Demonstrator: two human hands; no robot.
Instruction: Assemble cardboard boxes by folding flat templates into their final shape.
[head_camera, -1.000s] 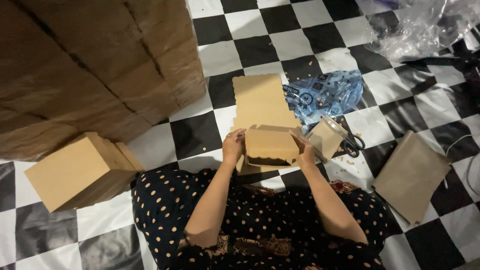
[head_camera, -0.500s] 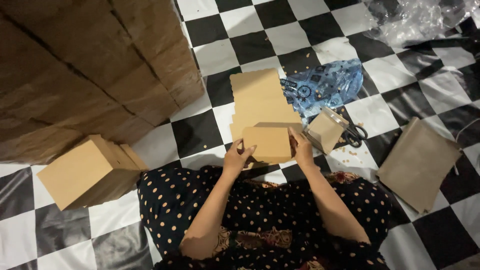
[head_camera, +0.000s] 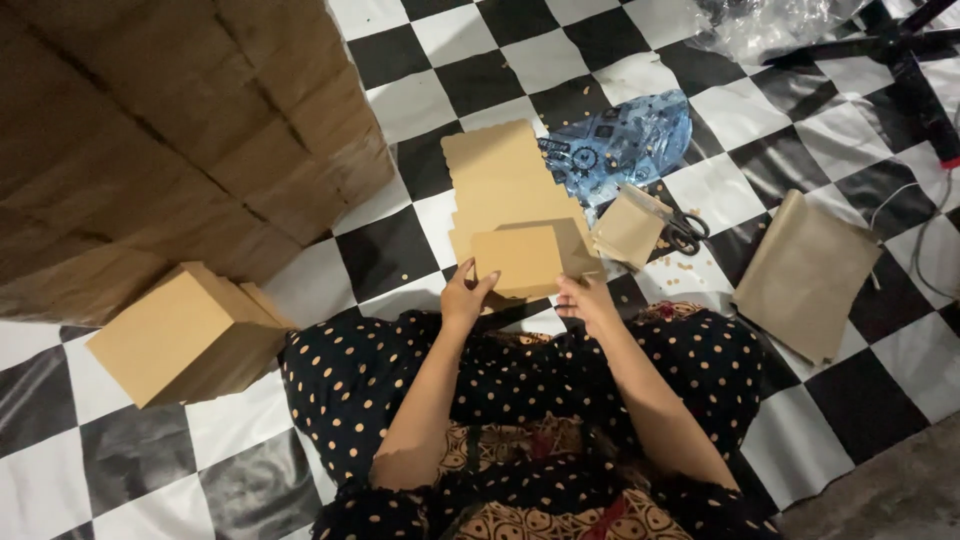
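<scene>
Dim indoor light, brightest at the middle of your view.

You get the strongest light on the small brown box (head_camera: 517, 260) and the white floor tiles (head_camera: 640, 75) above it; glare streaks the clear plastic sheet (head_camera: 770, 20) and the glossy black tiles. The big cardboard wall (head_camera: 150, 130) falls into shadow toward the left edge. Your forearms look soft, and the lower right corner goes dark and grainy.

Dark navy dress with orange polka dots; bare forearms.
</scene>
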